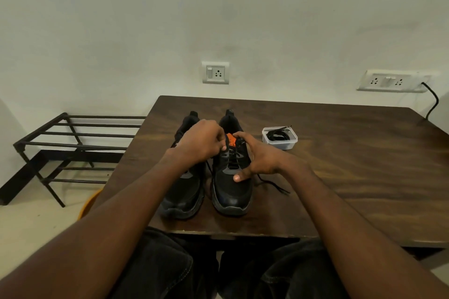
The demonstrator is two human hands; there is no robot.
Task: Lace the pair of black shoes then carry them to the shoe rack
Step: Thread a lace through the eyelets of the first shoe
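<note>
Lacing is under way on the right-hand black mesh shoe with the orange tongue lining (232, 177), which is stood toe-near on the dark wooden table (352, 153), just beside its partner, the left-hand black shoe (184, 199). The left hand (200, 143) is held over the eyelet row with its fingers curled tight; a pinch on the black lace (272, 184) is likely, though the lace itself cannot be made out between the fingertips. The right hand (255, 158) is wrapped round the right side of the same shoe, thumb pressed on the upper, fingers curled against the collar, so the shoe is steadied. One loose end of lace is seen trailing off to the right on the tabletop.

Only the lower eyelets appear threaded, so this shoe is judged part done; whether the left-hand shoe is laced cannot be told, as it is hidden by the arm. A second black lace (279, 135) is seen coiled in a small clear plastic tub (280, 139) further right, which suggests the other shoe is yet to be done.

For the next move, the pinched end needs to be fed through the next free eyelet and drawn snug while the shoe is braced. The black metal-bar shoe rack (73, 138) is waiting on the floor, well left of the table.
</note>
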